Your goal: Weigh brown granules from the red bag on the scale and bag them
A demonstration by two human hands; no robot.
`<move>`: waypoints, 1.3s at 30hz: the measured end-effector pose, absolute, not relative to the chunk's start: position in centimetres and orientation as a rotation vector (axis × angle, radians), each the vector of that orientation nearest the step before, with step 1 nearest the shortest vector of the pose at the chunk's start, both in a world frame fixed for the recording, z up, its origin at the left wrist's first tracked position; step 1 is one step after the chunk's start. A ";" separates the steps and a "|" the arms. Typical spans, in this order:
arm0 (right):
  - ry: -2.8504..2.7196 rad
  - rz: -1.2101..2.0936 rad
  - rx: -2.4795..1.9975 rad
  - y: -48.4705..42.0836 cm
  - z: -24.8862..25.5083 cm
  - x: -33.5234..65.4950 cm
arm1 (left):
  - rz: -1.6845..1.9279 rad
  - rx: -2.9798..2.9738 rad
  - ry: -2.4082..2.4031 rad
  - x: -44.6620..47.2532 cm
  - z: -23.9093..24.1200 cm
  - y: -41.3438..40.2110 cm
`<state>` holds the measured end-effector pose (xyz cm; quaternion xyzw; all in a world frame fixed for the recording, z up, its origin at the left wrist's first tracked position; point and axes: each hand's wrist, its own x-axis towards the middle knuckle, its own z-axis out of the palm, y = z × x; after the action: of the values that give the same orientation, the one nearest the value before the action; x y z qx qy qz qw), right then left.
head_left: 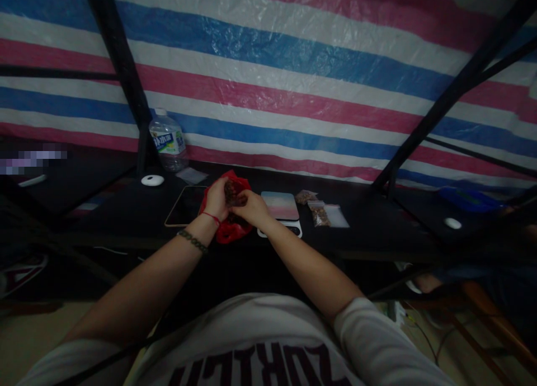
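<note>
While both arms reach over the black worktop (126, 210), the two hands meet above a red bag (232, 232). Small brown bits (230, 193) sit between the hands, over the bag's open part. The left hand (216, 198) curves beside the bits, but its fingertips are hidden, so I cannot tell how tight its grip is. The right hand (253, 207) has its fingers bent in toward the bits. It is too dark to tell if that grip is pinching any.

Just left of the bag, a flat dark screen (184, 207) lies partly under it. Just right of the bag is a small white scale (281, 206) with a shiny pale top. Past that lie two little clear bags of brown stuff, one at the back (306, 196) and one nearer (319, 213). The nearer one overlaps a flat clear bag (336, 216). A big clear bottle (169, 145) stands at the back left, near a white mouse (152, 180).
</note>
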<state>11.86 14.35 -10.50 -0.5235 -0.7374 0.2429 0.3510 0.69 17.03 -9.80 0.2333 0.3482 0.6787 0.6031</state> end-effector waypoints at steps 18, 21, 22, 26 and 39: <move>-1.854 0.652 -1.378 14.8 -10.5 11.3 | 1.694 0.832 0.931 0.6 -10.5 17.4; -1.898 0.649 -1.339 15.0 -10.4 11.4 | 1.675 0.863 0.919 0.6 -10.4 17.2; -1.907 0.641 -1.340 15.1 -10.4 11.4 | 1.682 0.880 0.930 0.6 -10.4 17.1; -1.903 0.640 -1.356 15.4 -10.7 11.4 | 1.744 0.913 0.962 0.5 -10.3 17.0; -2.079 0.612 -1.339 15.4 -10.8 11.3 | 1.810 0.896 0.931 -0.1 -10.8 18.0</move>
<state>11.28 15.36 -10.81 -0.5026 -0.7803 0.2298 0.2928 -0.14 17.98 -10.75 0.3612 0.3753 0.7296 0.4432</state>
